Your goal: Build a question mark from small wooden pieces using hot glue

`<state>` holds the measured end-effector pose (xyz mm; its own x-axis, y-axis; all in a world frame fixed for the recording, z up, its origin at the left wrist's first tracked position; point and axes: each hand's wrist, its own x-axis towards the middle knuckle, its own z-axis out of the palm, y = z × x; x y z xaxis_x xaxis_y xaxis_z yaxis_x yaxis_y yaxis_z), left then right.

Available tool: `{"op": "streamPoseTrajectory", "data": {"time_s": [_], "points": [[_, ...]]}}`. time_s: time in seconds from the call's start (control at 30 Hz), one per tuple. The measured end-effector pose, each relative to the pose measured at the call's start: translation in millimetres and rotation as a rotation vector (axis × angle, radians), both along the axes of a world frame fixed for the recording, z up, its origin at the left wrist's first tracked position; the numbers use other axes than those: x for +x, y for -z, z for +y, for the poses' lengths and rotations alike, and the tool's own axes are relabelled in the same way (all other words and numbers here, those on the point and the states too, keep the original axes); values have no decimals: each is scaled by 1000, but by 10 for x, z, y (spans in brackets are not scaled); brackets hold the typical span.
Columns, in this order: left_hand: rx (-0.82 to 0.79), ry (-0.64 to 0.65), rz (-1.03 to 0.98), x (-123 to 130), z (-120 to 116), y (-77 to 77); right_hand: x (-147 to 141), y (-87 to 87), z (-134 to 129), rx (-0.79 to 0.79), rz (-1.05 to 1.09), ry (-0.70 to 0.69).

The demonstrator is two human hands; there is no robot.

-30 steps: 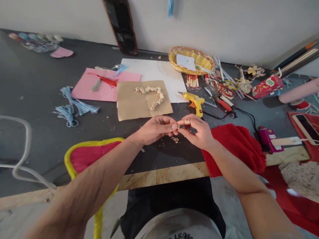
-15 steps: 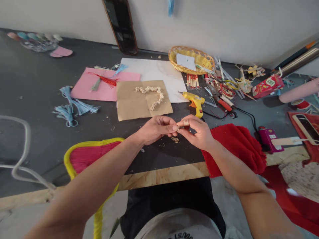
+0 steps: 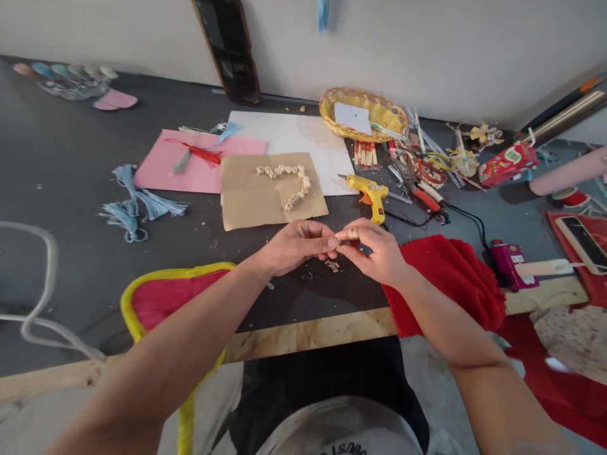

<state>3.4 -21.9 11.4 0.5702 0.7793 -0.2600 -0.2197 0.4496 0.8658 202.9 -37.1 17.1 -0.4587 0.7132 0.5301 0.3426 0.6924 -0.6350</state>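
Note:
My left hand point(image 3: 303, 246) and my right hand point(image 3: 372, 251) meet fingertip to fingertip above the dark tabletop. Both pinch at the same spot, where a tiny pale piece shows between the fingertips; it is too small to name. A bandage-like wrap circles one finger of my right hand. Just below the hands lie several short tan pieces point(image 3: 332, 266) among crumbs. Beyond them, a curved row of cream-coloured small pieces point(image 3: 298, 183) rests on a folded brown paper sheet point(image 3: 246, 205). A yellow hot glue gun point(image 3: 372, 194) lies past my right hand.
Blue tassels point(image 3: 135, 202) and pink paper point(image 3: 156, 170) lie to the left. A wicker basket point(image 3: 401, 120) and pliers point(image 3: 424, 194) are at the back right. Red cloth point(image 3: 446, 284) lies under my right forearm, and a yellow-edged pink panel point(image 3: 175, 297) by my left.
Almost nothing differs. Both hands keep their pinch at the same place, and the view has shifted very slightly.

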Motion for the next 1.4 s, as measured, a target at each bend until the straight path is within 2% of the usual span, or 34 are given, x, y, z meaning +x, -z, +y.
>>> {"op": "streamPoseTrajectory", "data": {"time_s": [0.17, 0.33, 0.43, 0.53, 0.6, 0.67, 0.77, 0.87, 1.07, 1.17, 1.23, 1.33, 1.4], "points": [[8, 8, 5, 4, 2, 6, -9, 8, -9, -19, -1, -2], [-67, -22, -90, -3, 9, 9, 34, -31, 14, -36, 6, 12], [-88, -51, -130, -16, 13, 13, 181, -82, 98, -3, -18, 173], [-93, -82, -149, -24, 18, 20, 397, -98, 236, -9, -67, 466], [-96, -96, -164, -26, 21, 26, 517, -70, 329, -80, -154, 607], [-100, -107, -172, -28, 24, 33, 579, -18, 404, -179, -267, 665], [-108, -132, -193, -28, 25, 41, 561, 58, 481, -311, -425, 666], [-108, -147, -217, -25, 20, 47, 495, 79, 532, -375, -478, 661], [-100, -142, -240, -21, 17, 58, 487, 58, 579, -475, -366, 715], [-92, -135, -254, -24, 17, 59, 505, 87, 582, -496, -182, 713], [-86, -128, -259, -27, 15, 58, 506, 98, 581, -446, -13, 717], [-79, -128, -259, -28, 13, 61, 506, 70, 566, -253, 184, 771], [-78, -134, -266, -27, 14, 68, 512, 31, 537, -196, 292, 690]]}}
